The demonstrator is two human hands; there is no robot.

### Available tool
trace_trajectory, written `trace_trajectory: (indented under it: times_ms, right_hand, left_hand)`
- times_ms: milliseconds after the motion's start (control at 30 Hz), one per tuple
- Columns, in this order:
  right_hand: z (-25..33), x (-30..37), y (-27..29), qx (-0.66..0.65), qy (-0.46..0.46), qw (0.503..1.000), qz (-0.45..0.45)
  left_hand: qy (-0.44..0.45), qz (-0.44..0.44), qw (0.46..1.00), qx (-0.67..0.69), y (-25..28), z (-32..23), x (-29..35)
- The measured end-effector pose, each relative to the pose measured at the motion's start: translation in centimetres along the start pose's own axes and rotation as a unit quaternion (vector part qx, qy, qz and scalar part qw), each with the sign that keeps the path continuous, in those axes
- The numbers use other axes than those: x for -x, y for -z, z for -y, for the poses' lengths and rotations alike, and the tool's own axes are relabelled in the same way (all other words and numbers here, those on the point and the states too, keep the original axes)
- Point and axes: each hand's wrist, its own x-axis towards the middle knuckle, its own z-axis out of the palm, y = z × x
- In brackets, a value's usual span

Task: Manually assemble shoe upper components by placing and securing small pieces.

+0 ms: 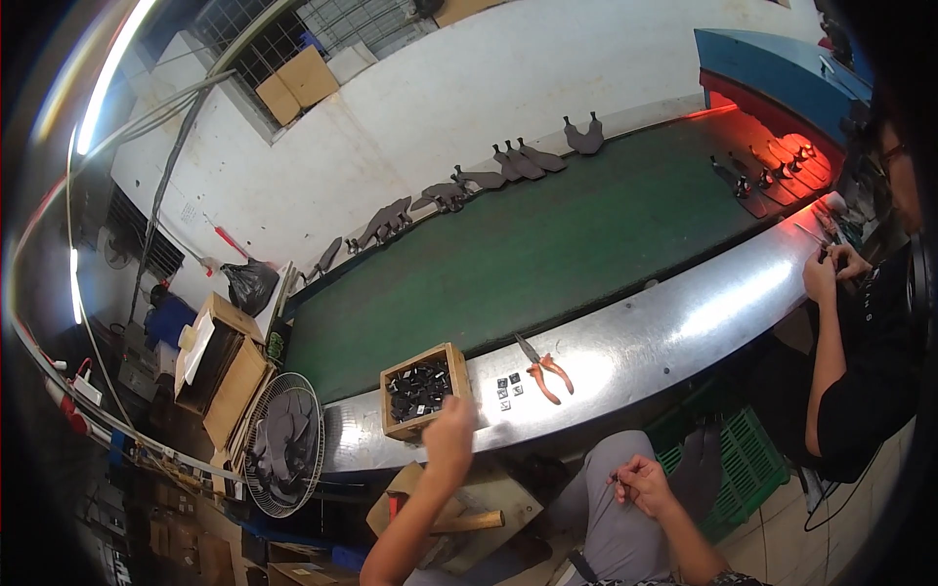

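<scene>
My left hand (450, 435) is curled closed at the near right corner of a wooden box (386, 393) filled with small black pieces (418, 391). Whatever its fingers hold is hidden. Above my grey-trousered knee, my right hand (643, 486) pinches something small and dark that I cannot make out. Several small black square pieces (503, 394) lie on the metal ledge (625, 352) right of the box. Beside them rest pliers (545, 369) with orange handles, jaws pointing away. A hammer (467, 523) with a wooden handle lies on a block below my left hand.
A green conveyor belt (508, 244) runs beyond the ledge, with grey flat parts (528, 161) along its far edge. Red light glows at the blue machine (772, 73). A wire basket (283, 444) of grey parts stands left, a green crate (733, 469) right. A co-worker's hands (831, 269) work at far right.
</scene>
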Motion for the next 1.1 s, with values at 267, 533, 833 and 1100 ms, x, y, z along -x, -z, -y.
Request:
trace_trajectory:
  times_ms: [267,533,833,1100]
  right_hand:
    - [-0.1,-0.2,-0.1,0.008,0.011,1.000,0.015]
    - [-0.2,0.0,-0.1,0.010,0.010,1.000,0.011]
    - [-0.4,-0.1,-0.1,0.015,0.024,1.000,-0.002]
    - [-0.1,0.0,-0.2,-0.005,0.010,1.000,0.009]
  left_hand:
    - [0.042,0.091,0.993,0.067,2.4,6.1,-3.6]
    - [0.062,-0.079,0.972,0.213,2.6,5.4,-3.7]
    - [-0.123,0.076,0.938,0.314,0.3,-1.7,-1.9]
    - [-0.091,0.130,0.964,0.213,-1.4,-1.6,0.6]
